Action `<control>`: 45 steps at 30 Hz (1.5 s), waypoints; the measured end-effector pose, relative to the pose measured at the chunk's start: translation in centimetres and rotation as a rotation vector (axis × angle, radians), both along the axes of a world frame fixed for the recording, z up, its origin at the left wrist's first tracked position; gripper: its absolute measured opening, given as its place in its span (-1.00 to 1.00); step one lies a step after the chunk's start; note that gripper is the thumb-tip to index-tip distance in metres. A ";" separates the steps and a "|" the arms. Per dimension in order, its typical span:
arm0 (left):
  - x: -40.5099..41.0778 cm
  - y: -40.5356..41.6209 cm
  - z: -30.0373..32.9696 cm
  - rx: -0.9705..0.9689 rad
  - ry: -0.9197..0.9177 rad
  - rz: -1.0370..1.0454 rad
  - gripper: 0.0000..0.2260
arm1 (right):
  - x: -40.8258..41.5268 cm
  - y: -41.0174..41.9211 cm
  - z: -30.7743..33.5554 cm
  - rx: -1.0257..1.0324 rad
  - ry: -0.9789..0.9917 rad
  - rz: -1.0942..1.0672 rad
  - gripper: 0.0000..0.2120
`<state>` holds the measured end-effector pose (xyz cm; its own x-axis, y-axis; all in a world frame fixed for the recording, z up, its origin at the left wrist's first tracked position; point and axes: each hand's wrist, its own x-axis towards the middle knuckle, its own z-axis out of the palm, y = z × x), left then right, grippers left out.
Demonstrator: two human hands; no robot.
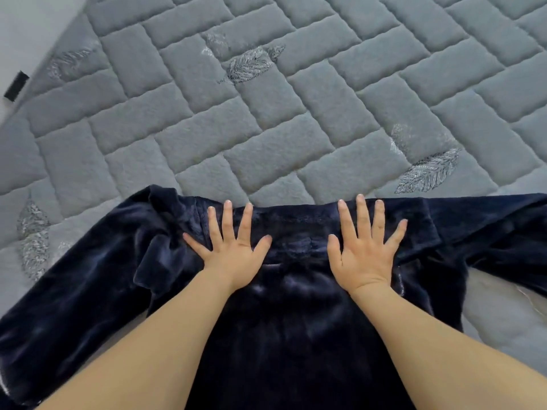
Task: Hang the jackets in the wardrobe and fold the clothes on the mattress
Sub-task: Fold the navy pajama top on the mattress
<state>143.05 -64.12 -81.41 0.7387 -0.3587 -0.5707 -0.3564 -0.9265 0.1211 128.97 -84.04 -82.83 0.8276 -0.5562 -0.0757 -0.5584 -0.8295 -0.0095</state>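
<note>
We see a dark navy plush garment [281, 306] on the grey mattress [266, 113], quilted in brick blocks with silvery leaf motifs.

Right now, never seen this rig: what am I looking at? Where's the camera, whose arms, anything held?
There is no robot here. One wide-angle camera sits on a person's head and looks forward and down, so the two bare arms entering from the bottom edge are the wearer's own. The surface is a grey quilted mattress with leaf patterns. A dark blue plush garment lies spread on it, sleeves out to both sides. The left hand and right hand both lie flat on it near its far edge, fingers spread and straight. They press the fabric; neither grips anything. A small black tag shows at the mattress edge, far left.
</note>
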 end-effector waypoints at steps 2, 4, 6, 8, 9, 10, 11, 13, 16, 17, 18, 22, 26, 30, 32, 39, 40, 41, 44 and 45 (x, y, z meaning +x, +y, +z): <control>0.4 -0.1 0.2 0.013 0.049 0.003 -0.36 | 0.1 0.0 -0.1 -0.005 -0.010 0.007 -0.36; 0.5 -0.1 0.3 0.030 0.076 0.006 -0.36 | 0.1 0.0 -0.2 -0.002 -0.005 0.011 -0.36; 0.4 -0.2 0.2 0.037 0.080 -0.002 -0.36 | 0.0 0.0 -0.4 -0.003 -0.003 0.014 -0.36; 0.2 -0.1 0.0 0.034 0.062 -0.011 -0.36 | -0.1 0.0 -0.5 0.000 -0.014 0.018 -0.36; 0.2 -0.1 0.0 0.035 0.055 -0.015 -0.36 | -0.1 0.0 -0.4 -0.001 -0.017 0.023 -0.37; 0.2 0.0 0.1 0.033 0.050 -0.017 -0.36 | -0.2 0.0 -0.4 -0.003 -0.021 0.024 -0.37; 0.2 0.0 0.2 0.029 0.046 -0.020 -0.37 | -0.2 0.1 -0.3 -0.001 -0.024 0.019 -0.37; 0.1 0.1 0.1 0.014 0.039 -0.013 -0.36 | -0.2 0.4 0.1 -0.002 -0.021 0.013 -0.38; -0.2 0.1 0.8 0.019 0.025 -0.018 -0.34 | -0.2 0.8 1.0 -0.014 0.000 0.004 -0.38; -0.3 0.2 1.4 0.011 0.040 -0.025 -0.34 | -0.5 1.0 1.5 -0.007 0.013 -0.006 -0.38; -0.4 0.5 1.9 -0.019 0.048 -0.036 -0.34 | -0.6 1.3 2.1 0.004 0.023 -0.026 -0.37; -1.5 6.1 4.4 -0.236 -0.067 -0.136 -0.39 | 0.4 5.2 5.0 0.140 -0.007 0.003 -0.41; -3.7 19.3 6.9 -0.266 -0.368 0.104 -0.43 | 4.7 16.2 7.9 0.269 -0.087 0.343 -0.41; -4.9 33.6 8.1 -0.059 -0.313 0.560 -0.43 | 9.0 29.7 9.9 0.315 -0.080 0.726 -0.46; -5.5 39.9 8.2 0.004 -0.231 0.827 -0.39 | 10.8 35.8 10.4 0.340 -0.047 0.881 -0.48; -4.7 48.7 6.5 -0.465 0.144 1.472 -0.75 | 10.7 48.3 6.3 -0.090 0.633 1.025 0.27; -4.2 48.7 6.5 -0.546 0.141 1.509 -0.74 | 10.4 48.5 6.0 -0.126 0.655 1.002 0.32; -3.6 48.6 6.3 -0.614 0.144 1.529 -0.72 | 10.3 48.4 5.8 -0.134 0.650 0.995 0.33; -1.3 47.7 6.7 -0.715 0.197 1.509 -0.81 | 10.8 47.3 6.9 0.006 0.548 1.011 0.08; -0.4 47.2 7.0 -0.732 0.229 1.471 -0.84 | 10.7 46.8 7.5 0.091 0.471 0.995 -0.12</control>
